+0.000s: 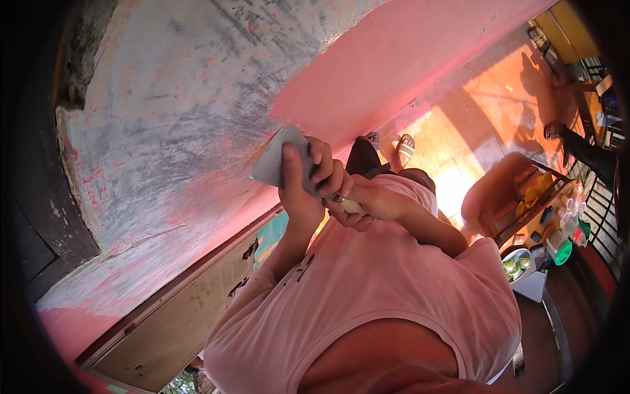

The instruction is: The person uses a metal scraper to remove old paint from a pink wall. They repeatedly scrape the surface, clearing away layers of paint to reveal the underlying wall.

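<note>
In front of my chest I hold a putty knife (307,180) with a wide grey metal blade and a pale yellowish handle. My left hand (302,204) cups the blade, its thumb flat on the face and its fingers curled over the other side. My right hand (369,194) grips the handle, which is partly hidden by its fingers. Ahead of both hands rises a pink wall (354,83) with a large, smeared grey-white patch (192,98). The blade overlaps the patch's lower edge in view; I cannot tell whether it touches the wall.
A dark, worn wooden frame (54,212) borders the patch at left. A framed panel (182,300) lies below it. At right, a wooden table (521,236) carries cups, a green-lidded container (561,251) and a bowl with packets (517,266). Another person's leg (588,152) shows beyond the sunlit tiled floor (455,182).
</note>
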`<state>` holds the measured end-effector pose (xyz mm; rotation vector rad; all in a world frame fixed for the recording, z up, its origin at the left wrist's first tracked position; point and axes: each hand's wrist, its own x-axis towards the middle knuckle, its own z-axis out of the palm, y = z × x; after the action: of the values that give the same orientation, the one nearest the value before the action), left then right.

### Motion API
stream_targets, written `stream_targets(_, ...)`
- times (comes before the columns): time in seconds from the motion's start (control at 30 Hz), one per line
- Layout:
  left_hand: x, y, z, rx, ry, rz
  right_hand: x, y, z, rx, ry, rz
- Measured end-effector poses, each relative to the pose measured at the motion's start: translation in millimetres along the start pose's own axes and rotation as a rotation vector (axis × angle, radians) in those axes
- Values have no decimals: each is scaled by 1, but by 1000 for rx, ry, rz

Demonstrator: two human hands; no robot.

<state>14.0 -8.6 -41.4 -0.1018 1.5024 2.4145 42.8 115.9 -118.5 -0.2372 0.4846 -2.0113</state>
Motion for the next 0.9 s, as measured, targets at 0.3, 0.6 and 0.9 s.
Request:
stream_targets(0.3, -2, 4, 2, 1, -6, -21, -1, -3, 11, 30, 29, 49)
stream_targets(0.6, 0, 4, -2, -21, -48, -18, 0, -4, 11, 21, 10, 20)
stream_targets(0.9, 2, 24, 12, -41, -85, 2, -1, -19, 23, -67, -29, -28)
